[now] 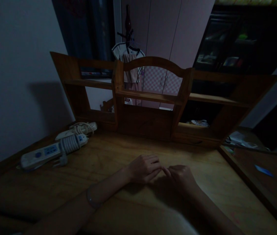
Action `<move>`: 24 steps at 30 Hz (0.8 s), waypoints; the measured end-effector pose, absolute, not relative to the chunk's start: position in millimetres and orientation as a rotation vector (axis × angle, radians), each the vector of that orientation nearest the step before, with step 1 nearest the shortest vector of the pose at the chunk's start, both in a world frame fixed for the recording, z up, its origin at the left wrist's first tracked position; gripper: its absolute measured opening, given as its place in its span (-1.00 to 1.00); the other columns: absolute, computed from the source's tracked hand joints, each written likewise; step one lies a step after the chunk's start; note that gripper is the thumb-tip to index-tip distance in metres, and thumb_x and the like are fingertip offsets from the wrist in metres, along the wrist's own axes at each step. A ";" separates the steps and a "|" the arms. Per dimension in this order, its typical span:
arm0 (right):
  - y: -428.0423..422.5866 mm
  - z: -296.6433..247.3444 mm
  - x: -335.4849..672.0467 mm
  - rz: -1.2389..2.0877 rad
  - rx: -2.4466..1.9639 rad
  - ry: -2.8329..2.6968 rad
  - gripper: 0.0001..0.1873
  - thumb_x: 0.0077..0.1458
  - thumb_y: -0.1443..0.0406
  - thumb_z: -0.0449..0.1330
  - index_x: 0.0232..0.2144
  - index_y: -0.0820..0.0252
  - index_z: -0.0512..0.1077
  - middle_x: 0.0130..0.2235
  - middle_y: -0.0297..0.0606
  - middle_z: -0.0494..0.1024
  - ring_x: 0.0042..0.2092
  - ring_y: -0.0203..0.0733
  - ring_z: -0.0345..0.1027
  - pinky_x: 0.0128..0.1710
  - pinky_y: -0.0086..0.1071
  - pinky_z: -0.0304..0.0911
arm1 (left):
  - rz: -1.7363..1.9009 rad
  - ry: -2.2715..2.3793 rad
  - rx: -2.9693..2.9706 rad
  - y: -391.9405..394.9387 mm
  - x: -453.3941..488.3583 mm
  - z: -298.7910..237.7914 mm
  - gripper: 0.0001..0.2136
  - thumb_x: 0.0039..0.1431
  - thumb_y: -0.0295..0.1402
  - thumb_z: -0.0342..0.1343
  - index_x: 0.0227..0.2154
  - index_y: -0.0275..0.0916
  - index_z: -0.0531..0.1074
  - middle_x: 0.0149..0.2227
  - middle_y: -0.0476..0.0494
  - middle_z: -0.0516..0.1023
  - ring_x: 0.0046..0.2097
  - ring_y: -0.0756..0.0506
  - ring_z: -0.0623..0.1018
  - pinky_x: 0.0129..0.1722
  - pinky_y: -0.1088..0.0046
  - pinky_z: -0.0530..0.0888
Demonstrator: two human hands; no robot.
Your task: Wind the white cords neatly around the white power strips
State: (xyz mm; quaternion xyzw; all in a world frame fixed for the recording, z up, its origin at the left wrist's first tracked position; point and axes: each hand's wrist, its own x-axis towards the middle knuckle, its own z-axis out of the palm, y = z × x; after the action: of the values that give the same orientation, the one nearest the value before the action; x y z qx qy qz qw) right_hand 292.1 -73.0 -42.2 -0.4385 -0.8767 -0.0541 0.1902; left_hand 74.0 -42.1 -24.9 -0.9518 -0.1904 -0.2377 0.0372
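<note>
My left hand (143, 168) and my right hand (181, 178) meet low over the middle of the wooden desk (99, 209). The left fingers are curled and pressed together, with their tips at the right hand's outstretched finger or thumb. Curled as well, the right hand's other fingers are mostly turned away. Anything pinched between the hands is too small or too dark to make out. A thin band (93, 199) circles my left wrist.
Power strips with a coiled grey cord (71, 143) lie at the desk's left, beside the wall. A wooden shelf unit (145, 119) stands along the back edge. Right of the desk, a blue card (264, 170) lies on a brown surface. The room is dim.
</note>
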 end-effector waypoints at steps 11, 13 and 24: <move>-74.6 -40.3 289.7 -0.469 -0.988 -2.463 -0.59 0.30 0.31 -0.01 -0.59 0.21 0.40 -0.59 -0.30 0.43 -0.55 -0.29 0.28 -0.46 -0.35 -0.06 | -0.791 -0.618 -2.986 -45.0 76.1 -24.5 -0.70 0.33 -0.27 -0.20 -0.41 -0.27 0.35 -0.33 -0.14 0.40 -0.29 -0.06 0.41 -0.30 0.43 0.33; -76.0 -41.5 287.3 -0.362 -1.023 -2.431 -0.55 0.31 0.29 -0.03 -0.60 0.22 0.40 -0.59 -0.31 0.43 -0.56 -0.31 0.27 -0.47 -0.38 -0.04 | -0.813 -0.611 -2.983 -45.2 77.0 -25.0 -0.70 0.33 -0.29 -0.22 -0.40 -0.27 0.34 -0.35 -0.14 0.40 -0.30 -0.07 0.40 -0.31 0.42 0.32; -77.0 -50.9 280.2 0.165 -1.174 -2.237 -0.45 0.32 0.15 -0.06 -0.67 0.25 0.31 -0.66 -0.34 0.34 -0.63 -0.39 0.20 -0.54 -0.48 -0.05 | -0.786 -0.637 -3.078 -42.5 73.1 -25.6 -0.85 0.25 -0.39 -0.16 -0.35 -0.25 0.29 -0.32 -0.12 0.37 -0.26 -0.07 0.40 -0.29 0.43 0.29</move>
State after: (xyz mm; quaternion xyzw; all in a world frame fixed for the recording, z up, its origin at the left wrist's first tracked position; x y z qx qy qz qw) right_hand 280.2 -77.0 -50.9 -0.4423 -0.8429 0.0622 0.3001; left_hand 73.1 -42.5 -25.6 -0.9488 -0.1963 -0.2423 -0.0493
